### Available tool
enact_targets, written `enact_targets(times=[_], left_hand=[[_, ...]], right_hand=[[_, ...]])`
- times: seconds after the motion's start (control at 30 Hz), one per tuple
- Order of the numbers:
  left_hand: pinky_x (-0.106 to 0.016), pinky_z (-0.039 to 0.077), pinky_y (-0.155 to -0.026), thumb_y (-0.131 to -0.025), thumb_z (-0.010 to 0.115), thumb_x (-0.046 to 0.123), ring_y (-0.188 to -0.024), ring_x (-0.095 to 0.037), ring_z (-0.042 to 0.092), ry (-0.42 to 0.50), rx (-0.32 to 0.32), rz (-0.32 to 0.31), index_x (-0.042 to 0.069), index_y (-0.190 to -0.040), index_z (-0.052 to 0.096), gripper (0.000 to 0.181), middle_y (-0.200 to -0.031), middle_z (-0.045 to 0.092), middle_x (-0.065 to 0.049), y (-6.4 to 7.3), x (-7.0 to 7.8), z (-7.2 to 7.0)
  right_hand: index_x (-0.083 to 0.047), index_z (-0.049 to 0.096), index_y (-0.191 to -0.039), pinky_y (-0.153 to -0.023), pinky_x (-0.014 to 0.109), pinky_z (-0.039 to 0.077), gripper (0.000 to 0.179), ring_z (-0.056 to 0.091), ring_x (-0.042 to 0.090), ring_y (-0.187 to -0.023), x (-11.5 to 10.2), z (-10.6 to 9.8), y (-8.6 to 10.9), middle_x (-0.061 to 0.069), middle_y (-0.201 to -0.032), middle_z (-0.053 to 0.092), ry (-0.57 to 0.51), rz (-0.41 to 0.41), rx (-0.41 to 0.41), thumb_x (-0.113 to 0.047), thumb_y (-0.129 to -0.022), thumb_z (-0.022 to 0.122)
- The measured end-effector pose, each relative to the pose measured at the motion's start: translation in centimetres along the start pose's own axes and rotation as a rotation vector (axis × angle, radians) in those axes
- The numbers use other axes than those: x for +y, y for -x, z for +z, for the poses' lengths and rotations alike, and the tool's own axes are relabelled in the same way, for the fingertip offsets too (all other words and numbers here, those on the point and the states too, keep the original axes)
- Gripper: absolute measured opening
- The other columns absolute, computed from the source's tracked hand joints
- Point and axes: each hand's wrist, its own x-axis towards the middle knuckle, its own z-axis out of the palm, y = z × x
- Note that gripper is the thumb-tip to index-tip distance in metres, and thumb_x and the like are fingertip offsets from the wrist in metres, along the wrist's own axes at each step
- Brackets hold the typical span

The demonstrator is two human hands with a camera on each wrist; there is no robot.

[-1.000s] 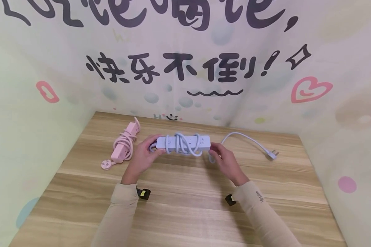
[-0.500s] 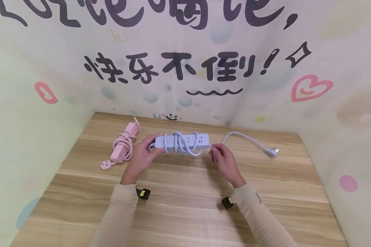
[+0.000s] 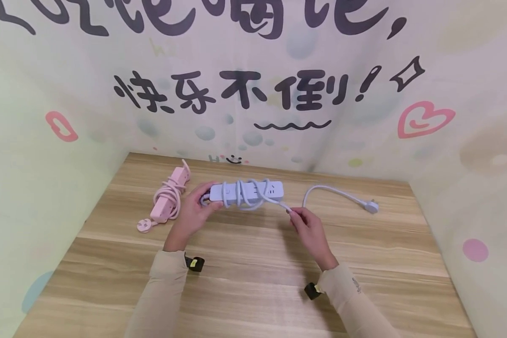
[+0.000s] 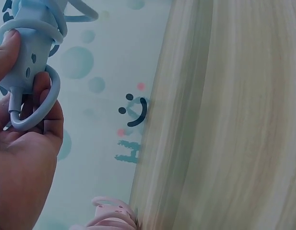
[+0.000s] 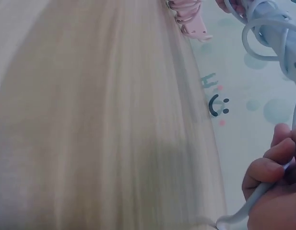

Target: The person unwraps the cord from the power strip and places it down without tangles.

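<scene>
A pale blue power strip (image 3: 247,193) is held up over the table, with its own cord (image 3: 239,193) looped several times around its body. My left hand (image 3: 195,212) grips its left end; in the left wrist view the thumb (image 4: 8,50) lies on the strip and the fingers curl beneath it. Off the strip's right end, my right hand (image 3: 310,231) pinches the cord between thumb and fingers. From there the cord runs right to its plug (image 3: 371,206), lying on the table. In the right wrist view the cord (image 5: 255,196) passes through the curled right fingers.
To the left, a pink power strip (image 3: 169,195) wrapped in its cord lies on the wooden table (image 3: 245,281), its round plug (image 3: 144,225) toward the front. A printed cloth backdrop (image 3: 186,136) rises behind the table and along both sides.
My right hand has moved from the strip's right end down to the right, drawing the cord out taut. Loops on the strip have shifted; the strip has moved slightly left.
</scene>
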Motion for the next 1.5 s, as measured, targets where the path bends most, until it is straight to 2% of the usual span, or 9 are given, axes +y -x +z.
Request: enact_targets(times=[0.2,0.3,0.5,0.63,0.77,0.93,1.17,1.33,1.5], left_hand=[[-0.047,0.057,-0.094,-0.09,0.077,0.013,-0.111,-0.028,0.06,-0.092,0.003,-0.013,0.007,-0.141,0.058,0.055,-0.131,0.064,-0.016,0.2,0.2,0.0],[-0.049,0.056,-0.095,-0.09,0.078,0.016,-0.113,-0.03,0.061,-0.132,0.0,-0.028,0.01,-0.142,0.058,0.056,-0.132,0.064,-0.014,0.2,0.1,0.0],[-0.049,0.056,-0.097,-0.09,0.078,0.017,-0.116,-0.032,0.061,-0.147,-0.012,-0.03,0.011,-0.143,0.057,0.057,-0.137,0.063,-0.015,0.3,0.0,0.2],[-0.048,0.055,-0.099,-0.089,0.078,0.015,-0.119,-0.032,0.062,-0.132,-0.021,-0.032,0.01,-0.142,0.058,0.057,-0.139,0.062,-0.015,0.5,0.0,0.4],[-0.04,0.056,-0.096,-0.088,0.079,0.012,-0.116,-0.031,0.062,-0.085,-0.05,-0.016,0.009,-0.14,0.06,0.055,-0.134,0.064,-0.015,0.7,0.1,0.9],[-0.033,0.054,-0.094,-0.086,0.079,0.01,-0.113,-0.029,0.061,-0.048,-0.073,0.022,0.008,-0.139,0.06,0.056,-0.132,0.065,-0.015,0.7,0.3,1.5],[-0.035,0.056,-0.097,-0.088,0.078,0.009,-0.114,-0.028,0.061,-0.02,-0.092,0.031,0.003,-0.14,0.058,0.057,-0.133,0.064,-0.016,0.7,0.6,1.7],[-0.027,0.056,-0.092,-0.088,0.078,0.009,-0.11,-0.022,0.059,-0.002,-0.091,0.049,0.004,-0.139,0.059,0.055,-0.13,0.065,-0.016,0.7,0.7,1.7],[-0.02,0.055,-0.088,-0.088,0.077,0.008,-0.107,-0.015,0.058,0.027,-0.103,0.076,0.005,-0.139,0.06,0.054,-0.128,0.065,-0.017,0.8,0.8,1.8]], right_hand=[[0.002,0.071,-0.11,-0.056,0.019,0.041,0.022,0.052,0.007,-0.065,-0.6,-0.5,1.2,0.012,-0.082,0.066,0.029,-0.048,0.056,-0.016,-0.101,0.064],[-0.001,0.073,-0.106,-0.058,0.019,0.044,0.019,0.055,0.008,-0.068,-1.2,-0.9,1.7,0.013,-0.081,0.068,0.057,-0.097,0.079,-0.017,-0.1,0.066],[-0.006,0.074,-0.1,-0.052,0.02,0.042,0.014,0.052,0.006,-0.063,-2.7,-1.7,2.2,0.008,-0.076,0.064,0.089,-0.187,0.06,-0.018,-0.1,0.066],[-0.006,0.072,-0.098,-0.051,0.02,0.044,0.01,0.052,0.006,-0.062,-4.3,-2.4,2.0,0.008,-0.075,0.065,0.133,-0.28,0.043,-0.014,-0.099,0.066],[-0.003,0.073,-0.098,-0.053,0.018,0.046,0.009,0.055,0.005,-0.064,-6.0,-3.2,1.2,0.008,-0.075,0.067,0.18,-0.37,0.078,-0.01,-0.098,0.067],[-0.001,0.074,-0.098,-0.054,0.015,0.045,0.01,0.053,0.004,-0.064,-7.6,-3.8,0.0,0.007,-0.075,0.066,0.205,-0.439,0.125,-0.009,-0.098,0.067],[0.0,0.074,-0.1,-0.055,0.014,0.043,0.016,0.052,0.006,-0.065,-9.0,-4.0,-1.8,0.012,-0.075,0.066,0.224,-0.431,0.146,-0.014,-0.099,0.067],[-0.003,0.073,-0.102,-0.054,0.017,0.041,0.024,0.051,0.01,-0.065,-9.4,-4.2,-3.1,0.009,-0.077,0.064,0.259,-0.351,0.146,-0.025,-0.101,0.065],[-0.004,0.073,-0.103,-0.054,0.018,0.042,0.026,0.053,0.01,-0.065,-9.0,-4.3,-4.0,0.011,-0.077,0.066,0.266,-0.308,0.15,-0.028,-0.102,0.064]])
